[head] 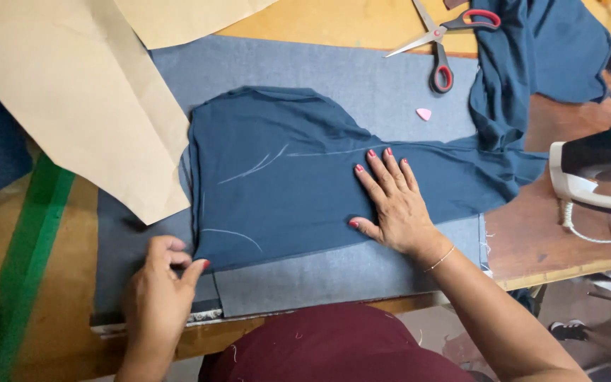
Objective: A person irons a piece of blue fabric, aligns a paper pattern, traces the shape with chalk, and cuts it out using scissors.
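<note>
1. Pinching the lower-left corner of the navy knit fabric piece (284, 184): left hand (157, 297), thumb and fingertips closed on the edge.
2. Right hand (394, 205) lies flat, fingers spread, palm down mid-piece; holds nothing, just pins the cloth.
3. Fabric sits centre frame on a grey pressing mat (362, 78); chalk lines (252, 168) visible on its left half.
4. Doing it well, my read: keep the flat palm anchoring, pull the corner lightly so the knit isn't stretched, line the edge up with the mat.
5. Nearby: kraft paper pattern (72, 92) upper left, red-handled scissors (440, 42) top, pink tailor's chalk (424, 114), iron (595, 170) right edge, green ruler (30, 247) lower left.
</note>
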